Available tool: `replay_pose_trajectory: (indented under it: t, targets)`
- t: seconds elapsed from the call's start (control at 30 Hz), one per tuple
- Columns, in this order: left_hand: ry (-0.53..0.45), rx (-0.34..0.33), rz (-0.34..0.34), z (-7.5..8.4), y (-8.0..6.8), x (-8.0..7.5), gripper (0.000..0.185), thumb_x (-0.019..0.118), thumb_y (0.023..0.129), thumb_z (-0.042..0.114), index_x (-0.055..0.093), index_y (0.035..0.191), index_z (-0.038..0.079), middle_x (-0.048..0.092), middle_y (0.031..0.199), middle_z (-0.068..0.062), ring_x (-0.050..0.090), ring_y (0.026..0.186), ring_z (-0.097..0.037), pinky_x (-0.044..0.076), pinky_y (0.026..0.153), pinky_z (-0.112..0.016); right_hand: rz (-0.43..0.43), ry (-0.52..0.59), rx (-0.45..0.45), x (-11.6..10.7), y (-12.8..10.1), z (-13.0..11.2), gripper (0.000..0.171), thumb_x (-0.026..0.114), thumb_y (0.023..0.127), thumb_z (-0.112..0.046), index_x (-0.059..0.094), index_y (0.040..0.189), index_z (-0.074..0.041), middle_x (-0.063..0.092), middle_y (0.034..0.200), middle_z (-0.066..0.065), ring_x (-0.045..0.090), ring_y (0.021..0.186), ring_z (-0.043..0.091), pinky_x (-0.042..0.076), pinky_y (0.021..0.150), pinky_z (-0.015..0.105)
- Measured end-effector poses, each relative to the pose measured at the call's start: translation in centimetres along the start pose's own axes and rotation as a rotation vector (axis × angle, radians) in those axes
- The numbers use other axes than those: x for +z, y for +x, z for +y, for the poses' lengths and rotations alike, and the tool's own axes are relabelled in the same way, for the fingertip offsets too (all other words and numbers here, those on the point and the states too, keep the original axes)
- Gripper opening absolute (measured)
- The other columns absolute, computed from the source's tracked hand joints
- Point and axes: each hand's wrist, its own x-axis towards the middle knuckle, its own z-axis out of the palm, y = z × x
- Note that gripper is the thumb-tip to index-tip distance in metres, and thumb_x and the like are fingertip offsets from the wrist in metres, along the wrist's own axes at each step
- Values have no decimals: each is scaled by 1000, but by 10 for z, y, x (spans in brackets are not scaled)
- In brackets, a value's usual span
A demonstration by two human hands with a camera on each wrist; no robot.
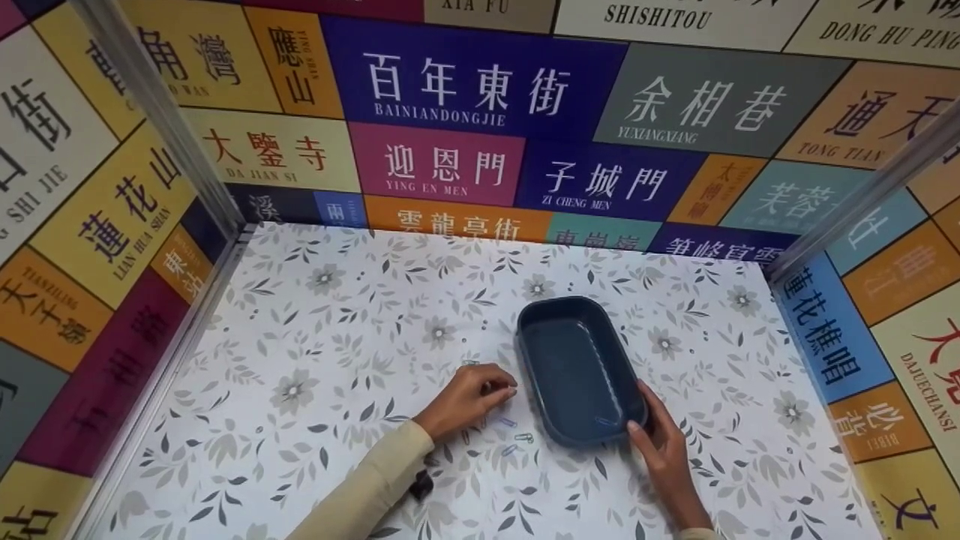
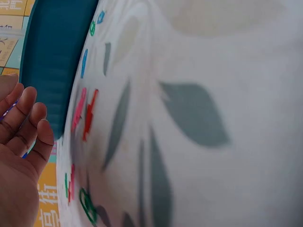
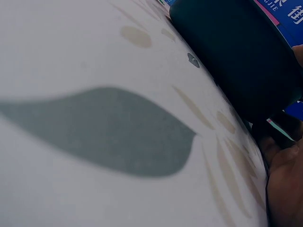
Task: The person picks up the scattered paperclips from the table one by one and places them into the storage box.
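Note:
In the head view a deep, dark blue tray (image 1: 574, 375) with rounded corners stands on the table. My right hand (image 1: 664, 442) grips its near right corner, thumb at the rim and fingers along the outer side. A paper clip (image 1: 602, 421) lies inside at the near end. Left of the tray, my left hand (image 1: 469, 401) hovers over the tabletop with bent fingers, thumb and index tips close together; I cannot tell whether they pinch anything. Scattered below it are a green paper clip (image 1: 523, 437) and a purple one (image 1: 510, 451). The left wrist view shows a red clip (image 2: 90, 115) and a pink clip (image 2: 79, 109).
A white tabletop (image 1: 360, 300) with a grey leaf and flower print carries everything. Colourful panels with lettering (image 1: 480, 90) wall it in at the back and both sides. A small black object (image 1: 421, 485) shows beneath the left wrist.

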Motion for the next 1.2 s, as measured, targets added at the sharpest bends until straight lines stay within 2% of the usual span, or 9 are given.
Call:
replay_pose_trajectory:
  t: [0.13, 0.33, 0.47, 0.57, 0.7, 0.8, 0.97, 1.1, 1.2]
  targets:
    - [-18, -24, 28, -5, -4, -2, 12, 76, 104, 9, 82, 110, 0, 80, 100, -4, 67, 85, -7, 56, 77, -24, -9, 11, -14, 1, -1, 1, 63, 57, 103, 17, 39, 163, 12, 41, 169, 30, 41, 159, 12, 31, 126, 21]
    - [-22, -49, 65, -10, -9, -5, 13, 77, 105, 12, 83, 109, 1, 79, 99, -2, 67, 86, -8, 56, 79, -25, 4, 15, -3, 1, -2, 1, 64, 58, 102, 17, 42, 163, 10, 45, 169, 24, 41, 159, 13, 31, 126, 21]
    - [-33, -54, 93, -12, -11, -8, 12, 78, 104, 12, 82, 108, 2, 79, 97, -3, 67, 83, -9, 55, 77, -25, -3, 0, -25, 0, -2, 0, 63, 58, 101, 18, 42, 162, 11, 43, 167, 30, 41, 159, 17, 31, 126, 21]
    - [-32, -45, 114, -14, -12, -11, 11, 78, 104, 10, 82, 107, 1, 79, 96, -5, 67, 82, -12, 54, 75, -25, 1, -9, -5, 0, -1, -1, 63, 59, 102, 17, 43, 162, 10, 44, 168, 28, 42, 158, 14, 31, 126, 21]
    - [-12, -44, 136, -16, -14, -16, 10, 78, 104, 9, 81, 108, 1, 78, 97, -6, 67, 83, -14, 55, 76, -26, 2, -23, 20, -1, -1, -2, 63, 59, 102, 15, 43, 163, 9, 44, 168, 28, 43, 157, 10, 31, 126, 20]
    - [-3, -62, 153, -19, -16, -19, 11, 78, 103, 8, 81, 110, 0, 77, 97, -5, 68, 86, -13, 56, 79, -27, 1, -30, 28, -2, -2, -2, 64, 59, 102, 16, 43, 163, 8, 42, 168, 30, 43, 157, 11, 31, 126, 20]
    - [30, -63, 195, -27, -19, -24, 11, 77, 103, 5, 81, 111, -1, 77, 99, -6, 69, 89, -15, 58, 82, -30, 10, -22, 53, -2, -2, -2, 63, 59, 104, 14, 43, 164, 5, 43, 170, 25, 42, 158, 15, 31, 126, 21]
    - [86, -50, 222, -31, -21, -29, 10, 77, 103, 5, 80, 111, -1, 76, 100, -7, 69, 90, -19, 58, 82, -34, -2, 7, 47, -1, -1, -2, 63, 58, 104, 14, 41, 165, 7, 42, 171, 24, 41, 159, 12, 32, 126, 21]
    - [118, -76, 228, -33, -23, -34, 11, 78, 103, 6, 80, 113, 1, 75, 102, -6, 69, 93, -20, 58, 84, -35, -17, 21, 23, -1, -1, -2, 64, 57, 104, 16, 39, 165, 8, 42, 171, 22, 40, 159, 12, 32, 125, 20]
